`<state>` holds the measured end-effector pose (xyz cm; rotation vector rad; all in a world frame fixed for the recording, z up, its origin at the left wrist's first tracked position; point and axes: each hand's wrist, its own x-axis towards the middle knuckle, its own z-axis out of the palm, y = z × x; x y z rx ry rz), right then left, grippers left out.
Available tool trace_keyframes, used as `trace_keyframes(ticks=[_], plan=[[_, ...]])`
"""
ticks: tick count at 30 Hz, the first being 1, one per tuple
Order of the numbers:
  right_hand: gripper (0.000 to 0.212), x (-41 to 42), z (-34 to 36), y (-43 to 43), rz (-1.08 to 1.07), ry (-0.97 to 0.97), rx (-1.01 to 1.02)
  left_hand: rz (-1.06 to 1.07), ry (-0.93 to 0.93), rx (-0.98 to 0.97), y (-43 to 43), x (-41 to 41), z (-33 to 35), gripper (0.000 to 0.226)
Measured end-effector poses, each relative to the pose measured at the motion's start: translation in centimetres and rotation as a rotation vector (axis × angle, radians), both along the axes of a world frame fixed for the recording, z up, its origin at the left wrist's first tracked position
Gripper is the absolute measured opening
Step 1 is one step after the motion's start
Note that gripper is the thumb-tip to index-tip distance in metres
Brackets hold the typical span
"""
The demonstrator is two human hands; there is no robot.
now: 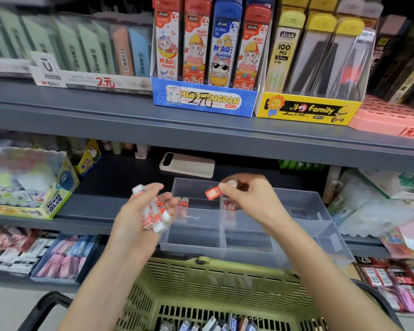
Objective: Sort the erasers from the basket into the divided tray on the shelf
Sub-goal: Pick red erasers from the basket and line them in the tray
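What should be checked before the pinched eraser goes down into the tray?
1. Right hand pinches a single red eraser: ok.
2. That eraser appears to be over the divided tray: ok.
3. Back compartments hold sorted erasers: ok.
4. Its print matches the sorted erasers below it: cannot tell, blurred.
5. Left hand grips the eraser bundle: ok.

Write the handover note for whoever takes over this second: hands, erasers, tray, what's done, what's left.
Left hand: grips a bunch of erasers.
Right hand: pinches one red eraser above the divided tray.
Done: a few sorted erasers stand in two back compartments.
Left: place the held ones; front compartments look empty; more small packs lie in the basket.
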<state>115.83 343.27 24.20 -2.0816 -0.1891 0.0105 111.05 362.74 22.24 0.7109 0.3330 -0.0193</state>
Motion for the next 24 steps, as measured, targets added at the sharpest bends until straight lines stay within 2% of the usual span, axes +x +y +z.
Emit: trace_keyframes(ticks=[3,6,8,11,15,19,24], plan=[[0.005,2.6,-0.3,1.6,0.186,0.06,-0.297,0.051,0.017,-0.015,1.8,0.0,-0.1,0.009],[0.02,4.5,-1.1,3.7,0.262,0.141,-0.54,0.029,0.034,-0.059,2.2,0.1,-0.1,0.008],[0.02,5.2,-1.6,4.8,0.317,0.199,-0.645,0.008,0.062,-0.08,2.1,0.3,-0.1,0.01],[0.013,6.0,-1.8,5.7,0.338,0.319,-0.538,-0.038,0.07,-0.163,2.2,0.4,-0.1,0.013],[0.021,6.8,-2.2,6.6,0.279,0.391,-0.551,-0.093,0.087,-0.31,2.7,0.2,-0.5,0.039],[0.03,6.8,-4.0,7.8,0.27,0.232,-0.906,-0.06,0.128,-0.385,2.9,0.2,-0.7,0.037],[0.027,6.1,-3.5,7.7,0.257,0.11,-0.989,-0.042,0.124,-0.317,3.0,0.1,-0.8,0.034]])
